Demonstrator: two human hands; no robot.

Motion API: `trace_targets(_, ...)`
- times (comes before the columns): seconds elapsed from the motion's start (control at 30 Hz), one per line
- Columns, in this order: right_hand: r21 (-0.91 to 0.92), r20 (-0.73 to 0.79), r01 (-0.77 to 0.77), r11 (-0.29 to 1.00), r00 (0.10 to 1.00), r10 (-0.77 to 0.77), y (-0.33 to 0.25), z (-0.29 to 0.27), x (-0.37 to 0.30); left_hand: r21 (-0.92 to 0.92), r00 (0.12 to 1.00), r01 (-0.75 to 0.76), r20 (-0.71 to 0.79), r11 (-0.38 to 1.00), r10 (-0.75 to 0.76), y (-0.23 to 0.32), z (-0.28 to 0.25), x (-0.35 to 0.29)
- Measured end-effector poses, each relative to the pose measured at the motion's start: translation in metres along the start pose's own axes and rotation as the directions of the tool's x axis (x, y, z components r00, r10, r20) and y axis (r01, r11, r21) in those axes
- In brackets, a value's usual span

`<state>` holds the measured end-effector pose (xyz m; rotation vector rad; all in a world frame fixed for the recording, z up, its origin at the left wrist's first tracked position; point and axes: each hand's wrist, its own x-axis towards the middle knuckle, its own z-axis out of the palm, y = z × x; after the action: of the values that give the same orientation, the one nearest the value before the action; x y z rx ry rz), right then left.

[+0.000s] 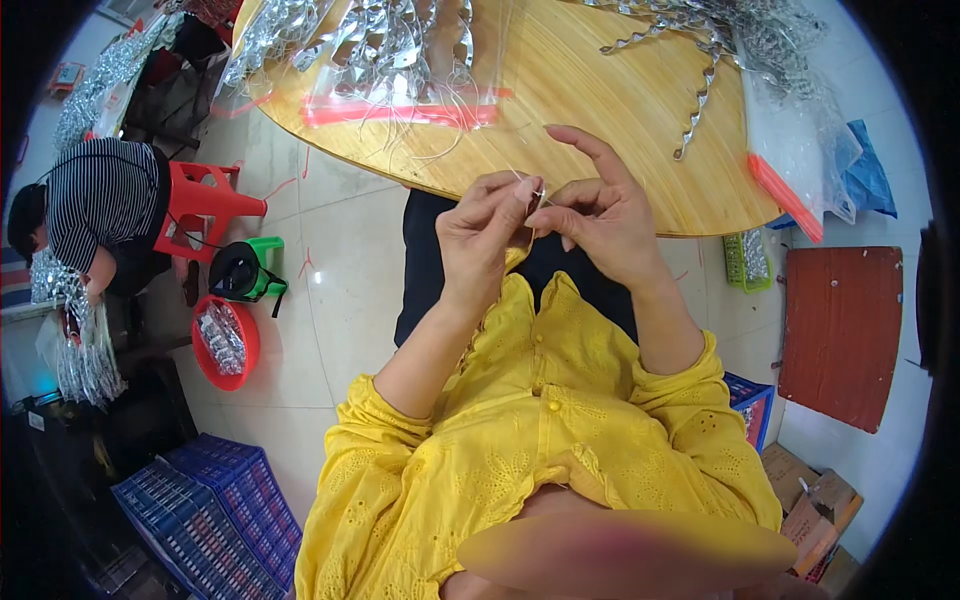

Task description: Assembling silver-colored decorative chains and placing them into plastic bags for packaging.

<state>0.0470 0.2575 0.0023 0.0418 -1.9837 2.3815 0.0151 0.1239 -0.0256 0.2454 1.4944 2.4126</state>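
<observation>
Over the near edge of the table, my hands meet in front of my yellow shirt. My left hand (485, 228) is closed, thumb and fingers pinching a thin white string (517, 174) and a small shiny bit at the fingertips. Close beside it, my right hand (612, 215) has its index finger raised and curved, while the thumb and other fingers pinch at the same string. Most of what lies between the fingertips is hidden. Beyond them lies a clear plastic bag (400, 112) with a red edge, holding twisted silver foil strips (385, 50) with loose white strings.
More twisted strips (695, 105) and a second red-edged bag (785, 195) lie at the right of the wooden table (580, 90). At left, a person in a striped top (105, 190) sits on a red stool (205, 205), near a red basin (250, 345) and blue crates (215, 500).
</observation>
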Motion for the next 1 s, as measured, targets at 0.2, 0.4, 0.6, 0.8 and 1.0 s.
trace_targets(0.2,-0.352,0.081,-0.090,0.932,0.989,0.126,-0.004,-0.018,0.002,-0.144,0.985,0.158,0.094,0.977,-0.145,0.006,-0.013,0.011)
trace_targets(0.4,-0.407,0.043,-0.058,0.912,0.996,0.082,-0.006,-0.010,0.001,-0.206,0.990,0.134,0.065,0.969,-0.123,0.007,-0.001,0.019)
trace_targets(0.6,-0.603,0.114,0.063,0.795,0.993,0.008,-0.012,-0.047,-0.001,-0.355,0.997,-0.058,-0.061,0.933,0.039,0.022,-0.022,0.035)
trace_targets(0.8,-0.704,0.180,0.235,0.671,0.972,-0.151,-0.040,-0.025,0.016,0.043,0.967,-0.148,0.215,0.988,0.135,0.016,0.013,0.044)
trace_targets(1.0,-0.760,0.154,0.208,0.615,0.978,-0.139,-0.047,-0.054,0.025,0.174,0.995,-0.097,0.048,0.980,0.090,0.003,0.005,0.042)
